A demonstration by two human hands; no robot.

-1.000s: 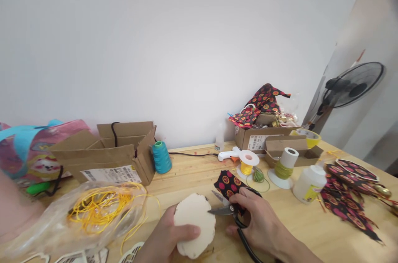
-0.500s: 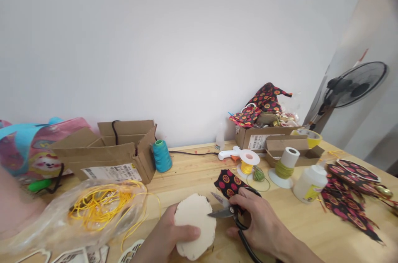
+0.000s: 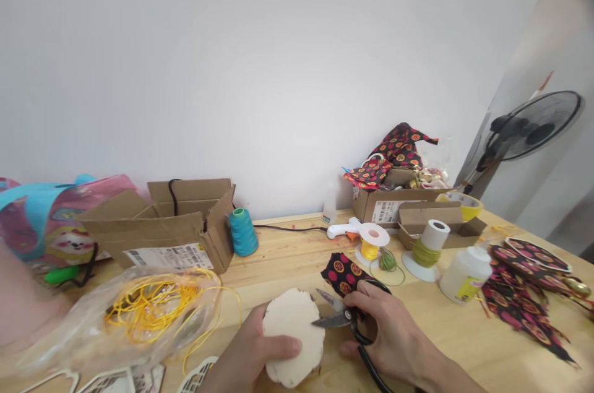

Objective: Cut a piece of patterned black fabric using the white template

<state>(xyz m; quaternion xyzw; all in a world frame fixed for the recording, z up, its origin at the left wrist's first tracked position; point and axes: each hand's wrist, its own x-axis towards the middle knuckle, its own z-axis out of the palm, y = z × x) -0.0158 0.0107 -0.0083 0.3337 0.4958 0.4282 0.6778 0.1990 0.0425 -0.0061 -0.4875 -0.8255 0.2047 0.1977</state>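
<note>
**At six o'clock: scalloped cream disc (image 3: 294,317) gripped, black-handled scissors (image 3: 342,319) agape at its rim**

Clock face taken over the head view, twelve at the top. Left hand (image 3: 254,346) pinches the disc at its nine o'clock side, thumb flat on the pale face, other fingers hidden behind. Right hand (image 3: 387,322) is closed around the scissor handles; blades stand apart, the lower one's tip overlapping the disc's three o'clock edge. Blade contact cannot be told.

Progress (judged): wavy outline looks largely formed; small dark marks and rough spots along the rim suggest edge work remains. Reverse face not visible.

Orientation: disc's long axis runs nearly twelve to six, plain face toward the camera. Scissors point between nine and ten, handles trailing toward four.

Surroundings: dark patterned fabric piece (image 3: 341,270) just beyond the scissors, toward one o'clock from their pivot; white hot-glue gun (image 3: 341,229) at half past four; clear bag of yellow cord (image 3: 153,309) at eight; white squeeze bottle (image 3: 457,275) at four.
</note>
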